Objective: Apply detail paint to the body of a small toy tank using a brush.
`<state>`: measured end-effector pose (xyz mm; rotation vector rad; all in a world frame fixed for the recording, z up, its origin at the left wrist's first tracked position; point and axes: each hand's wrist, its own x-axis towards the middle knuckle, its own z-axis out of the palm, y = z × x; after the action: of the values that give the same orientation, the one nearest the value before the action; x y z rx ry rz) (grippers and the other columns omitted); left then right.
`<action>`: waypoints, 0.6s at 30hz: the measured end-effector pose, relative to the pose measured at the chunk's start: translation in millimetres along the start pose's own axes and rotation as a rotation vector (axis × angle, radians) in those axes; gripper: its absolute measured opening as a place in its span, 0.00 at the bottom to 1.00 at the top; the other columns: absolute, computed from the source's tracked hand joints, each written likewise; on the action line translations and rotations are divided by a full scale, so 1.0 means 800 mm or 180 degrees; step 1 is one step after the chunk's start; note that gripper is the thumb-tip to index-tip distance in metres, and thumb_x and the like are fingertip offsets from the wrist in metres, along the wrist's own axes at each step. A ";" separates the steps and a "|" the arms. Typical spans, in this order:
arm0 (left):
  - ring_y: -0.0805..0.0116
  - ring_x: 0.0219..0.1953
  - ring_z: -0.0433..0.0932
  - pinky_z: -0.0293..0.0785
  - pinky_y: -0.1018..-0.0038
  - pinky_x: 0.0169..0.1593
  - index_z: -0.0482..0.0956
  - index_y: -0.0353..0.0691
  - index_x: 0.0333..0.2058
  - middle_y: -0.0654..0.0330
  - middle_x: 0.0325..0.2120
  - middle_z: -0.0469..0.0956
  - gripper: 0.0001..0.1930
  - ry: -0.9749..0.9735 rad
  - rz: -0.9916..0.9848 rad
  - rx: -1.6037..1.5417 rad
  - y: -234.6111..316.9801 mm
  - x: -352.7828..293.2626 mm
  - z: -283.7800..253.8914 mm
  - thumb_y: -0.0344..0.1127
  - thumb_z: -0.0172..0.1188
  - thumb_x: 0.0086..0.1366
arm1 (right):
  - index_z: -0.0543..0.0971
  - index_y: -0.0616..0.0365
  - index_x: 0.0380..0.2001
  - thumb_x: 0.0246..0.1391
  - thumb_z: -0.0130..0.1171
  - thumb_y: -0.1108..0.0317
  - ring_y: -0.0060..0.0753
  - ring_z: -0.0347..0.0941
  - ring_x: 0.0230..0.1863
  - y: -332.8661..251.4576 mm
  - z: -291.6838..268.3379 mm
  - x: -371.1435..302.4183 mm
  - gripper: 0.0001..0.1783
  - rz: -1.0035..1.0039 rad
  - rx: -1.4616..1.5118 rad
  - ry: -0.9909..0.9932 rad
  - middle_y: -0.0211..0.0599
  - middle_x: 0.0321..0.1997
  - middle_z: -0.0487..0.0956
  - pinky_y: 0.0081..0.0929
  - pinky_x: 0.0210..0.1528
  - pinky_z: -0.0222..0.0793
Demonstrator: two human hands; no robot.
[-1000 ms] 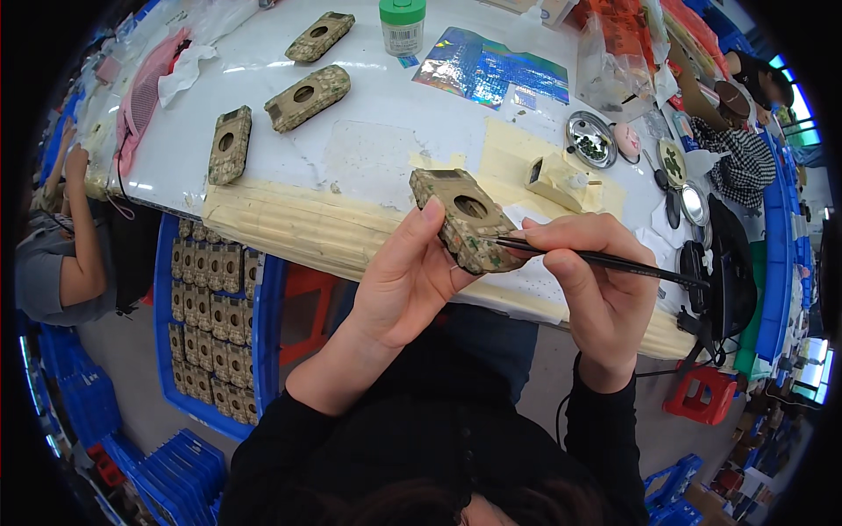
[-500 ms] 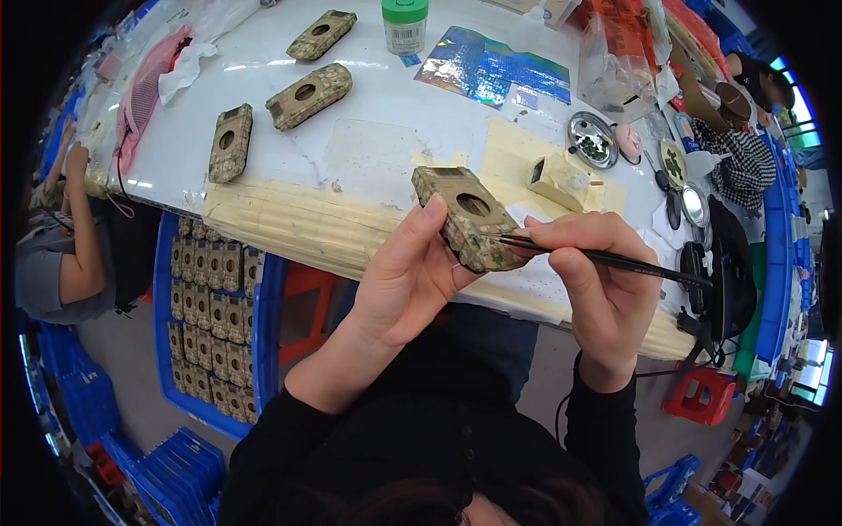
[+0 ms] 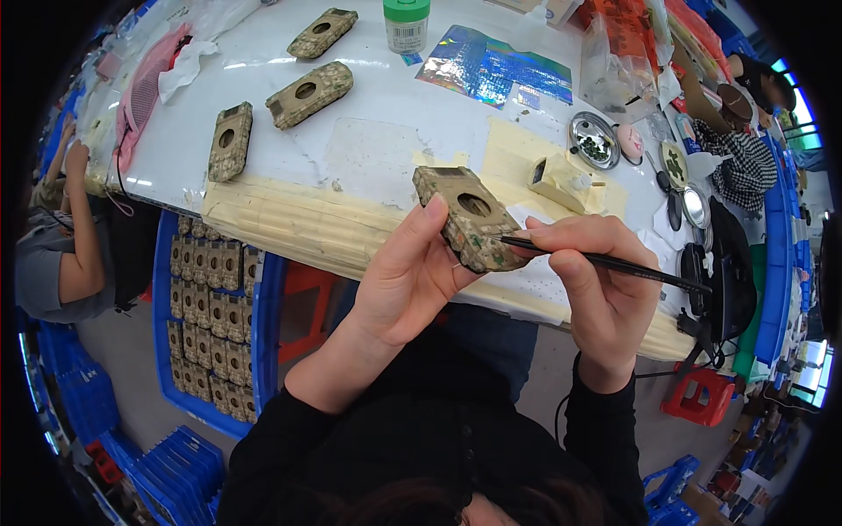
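My left hand (image 3: 405,285) holds a camouflage-patterned model tank hull (image 3: 458,230) tilted above the table's front edge, thumb on its near side and fingers beneath. A round opening shows in the hull's top. My right hand (image 3: 610,285) pinches black tweezers (image 3: 636,266), whose tips touch or almost touch the hull's right side. Whether anything tiny is between the tips cannot be made out. Three similar hulls lie further back: one upright at left (image 3: 230,142), one slanted (image 3: 309,95) and one at the far edge (image 3: 323,33).
Right of my hands are a taped yellowish block (image 3: 561,182), a round metal dish (image 3: 595,140) with small dark green bits, and a second dish (image 3: 695,206). Behind lie a shiny foil sheet (image 3: 491,68) and a green-lidded jar (image 3: 406,26). A blue crate (image 3: 162,351) holds several hulls. A person's arm (image 3: 81,219) shows at left.
The tweezers' prongs, slightly apart before, now look pressed together near the hull's side. Both hands and the hull have barely moved.
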<state>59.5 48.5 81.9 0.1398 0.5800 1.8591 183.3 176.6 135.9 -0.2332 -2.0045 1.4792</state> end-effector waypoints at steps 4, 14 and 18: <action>0.59 0.58 0.71 0.71 0.63 0.60 0.58 0.35 0.62 0.47 0.57 0.67 0.27 0.0028 -0.0009 -0.0021 -0.001 0.000 -0.002 0.50 0.41 0.73 | 0.82 0.66 0.34 0.51 0.64 0.77 0.28 0.78 0.35 0.000 -0.001 0.000 0.06 -0.0014 -0.0009 -0.0032 0.37 0.32 0.82 0.22 0.41 0.72; 0.63 0.54 0.74 0.73 0.64 0.57 0.61 0.36 0.59 0.51 0.53 0.71 0.24 0.0053 0.0072 0.0297 -0.003 -0.003 -0.005 0.46 0.44 0.72 | 0.79 0.67 0.33 0.56 0.59 0.76 0.25 0.76 0.35 -0.011 -0.016 0.014 0.04 -0.0093 -0.0055 -0.0319 0.36 0.31 0.79 0.20 0.38 0.70; 0.69 0.49 0.77 0.78 0.67 0.52 0.62 0.36 0.57 0.56 0.50 0.73 0.22 0.0041 0.0093 0.0190 -0.005 -0.006 -0.001 0.43 0.51 0.71 | 0.76 0.67 0.34 0.59 0.56 0.75 0.22 0.75 0.34 -0.020 -0.015 0.018 0.04 0.0139 0.0084 -0.0547 0.35 0.30 0.78 0.18 0.37 0.70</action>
<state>64.1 45.1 80.5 0.1767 0.6456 1.8730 182.2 187.8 157.7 -0.1436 -2.1249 1.5996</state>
